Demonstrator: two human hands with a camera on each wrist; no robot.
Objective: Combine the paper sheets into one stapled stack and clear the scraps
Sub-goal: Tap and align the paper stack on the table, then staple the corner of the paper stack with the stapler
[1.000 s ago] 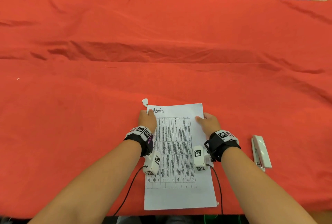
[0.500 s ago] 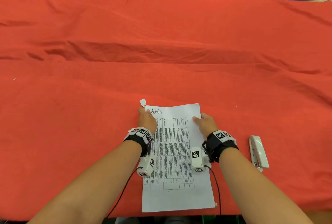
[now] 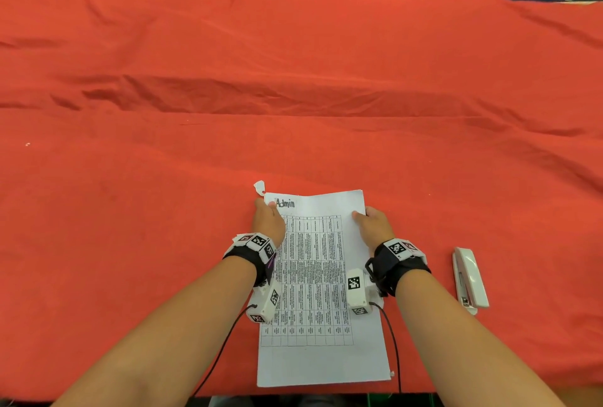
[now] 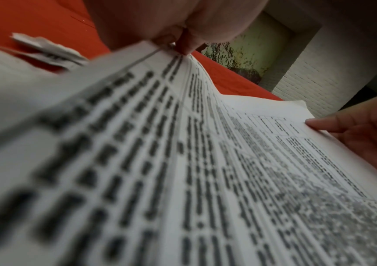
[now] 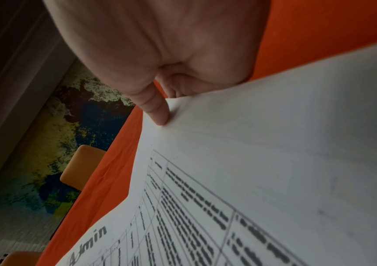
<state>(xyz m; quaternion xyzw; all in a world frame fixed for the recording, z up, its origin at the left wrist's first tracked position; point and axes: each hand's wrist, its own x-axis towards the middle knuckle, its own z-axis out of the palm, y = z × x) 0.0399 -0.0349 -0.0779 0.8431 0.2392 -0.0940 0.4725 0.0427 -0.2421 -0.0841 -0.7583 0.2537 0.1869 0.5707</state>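
Note:
A stack of white printed sheets (image 3: 319,276), headed "Admin", lies on the red cloth near the table's front edge. My left hand (image 3: 267,214) pinches its upper left edge, thumb (image 4: 183,46) on top. My right hand (image 3: 372,223) pinches the upper right edge, thumb (image 5: 155,108) on the sheet (image 5: 274,162) and fingers curled beneath. The top of the stack bows up slightly between the hands. A torn paper scrap (image 3: 259,187) lies just beyond the stack's top left corner, also visible as the scrap (image 4: 46,48) in the left wrist view. A white stapler (image 3: 470,279) lies to the right of my right wrist.
Wrinkled red cloth (image 3: 293,96) covers the whole table. A tiny white scrap (image 3: 391,374) sits at the stack's lower right corner, and a white speck (image 3: 27,144) lies far left. Orange chairs (image 5: 80,167) stand beyond the far edge.
Both hands keep their hold on the stack's upper edges. The stack, the scrap and the stapler have barely shifted.

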